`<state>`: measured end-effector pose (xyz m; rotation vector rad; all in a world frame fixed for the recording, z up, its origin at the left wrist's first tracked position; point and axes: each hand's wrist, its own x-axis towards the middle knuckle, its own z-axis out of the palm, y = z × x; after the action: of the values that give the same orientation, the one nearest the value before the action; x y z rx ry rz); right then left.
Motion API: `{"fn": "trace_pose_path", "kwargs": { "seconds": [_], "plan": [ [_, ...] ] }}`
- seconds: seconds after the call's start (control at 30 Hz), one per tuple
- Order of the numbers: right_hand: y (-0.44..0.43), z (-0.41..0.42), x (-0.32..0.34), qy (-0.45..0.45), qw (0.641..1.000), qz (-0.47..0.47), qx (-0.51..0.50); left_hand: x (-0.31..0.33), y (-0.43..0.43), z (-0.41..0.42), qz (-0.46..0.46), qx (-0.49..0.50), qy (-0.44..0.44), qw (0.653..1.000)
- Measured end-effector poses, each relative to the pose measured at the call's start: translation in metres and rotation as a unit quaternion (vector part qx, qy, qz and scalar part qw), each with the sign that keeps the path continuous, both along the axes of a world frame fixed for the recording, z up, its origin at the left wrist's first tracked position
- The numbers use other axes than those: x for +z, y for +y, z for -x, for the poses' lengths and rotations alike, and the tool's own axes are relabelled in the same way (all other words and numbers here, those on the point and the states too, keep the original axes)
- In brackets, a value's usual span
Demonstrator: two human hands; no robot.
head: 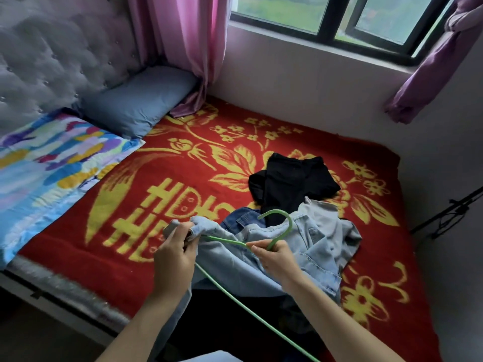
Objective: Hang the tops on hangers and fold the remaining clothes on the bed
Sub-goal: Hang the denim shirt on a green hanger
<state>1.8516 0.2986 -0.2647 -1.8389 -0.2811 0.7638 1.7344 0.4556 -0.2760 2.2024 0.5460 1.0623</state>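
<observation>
Progress: early. Left hand (175, 257) pinches denim shirt (316, 241) shoulder, right hand (277, 259) grips green hanger (290, 226), seemingly half threaded. Black garment (292, 178) at 12 o'clock, jeans (241, 219) unfolded.

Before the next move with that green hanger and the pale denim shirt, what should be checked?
1. Right hand grips green hanger below its hook: ok.
2. Left hand holds denim shirt edge: ok.
3. Hanger arm seated in shoulder: cannot tell.
4. Hook free of cloth: ok.
5. Shirt clear of other clothes: not ok; black garment and dark jeans touch it.
</observation>
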Motion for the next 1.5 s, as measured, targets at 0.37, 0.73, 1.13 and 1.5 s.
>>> {"fn": "trace_pose_path", "kwargs": {
  "seconds": [0.37,0.73,1.13,1.5],
  "plan": [
    [0.023,0.015,0.003,-0.054,0.987,-0.132,-0.07,-0.004,0.002,0.013,-0.162,-0.041,0.069,0.983],
    [0.013,0.015,0.019,-0.05,0.98,-0.187,-0.038,0.015,0.028,-0.014,-0.34,-0.138,0.168,0.915],
    [-0.056,-0.052,0.022,-0.323,0.933,0.015,-0.157,0.046,0.069,-0.032,-0.169,-0.207,0.086,0.96],
    [-0.072,-0.065,-0.093,-0.137,0.942,0.282,-0.124,0.084,0.062,-0.03,-0.14,-0.192,0.081,0.968]
  ]
}}
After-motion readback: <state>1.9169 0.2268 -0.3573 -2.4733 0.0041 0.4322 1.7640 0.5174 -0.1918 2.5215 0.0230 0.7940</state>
